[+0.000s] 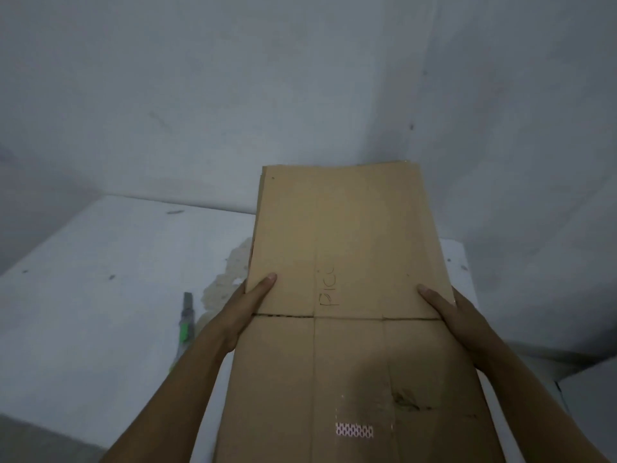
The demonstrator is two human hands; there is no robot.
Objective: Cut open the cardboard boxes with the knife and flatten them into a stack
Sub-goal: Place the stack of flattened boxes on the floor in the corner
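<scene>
Cardboard sheet, handwritten roughly "Picc", gripped at its sides by left hand and right hand.

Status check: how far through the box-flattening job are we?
Done: the flattened brown cardboard sheet is cut open and flat, creases showing. In hand: the left hand and right hand grip its side edges over the white table; layered far edges suggest more flat pieces beneath. The green-handled utility knife lies unheld on the table. Left: no uncut boxes are in view, so the remainder is unclear.
</scene>
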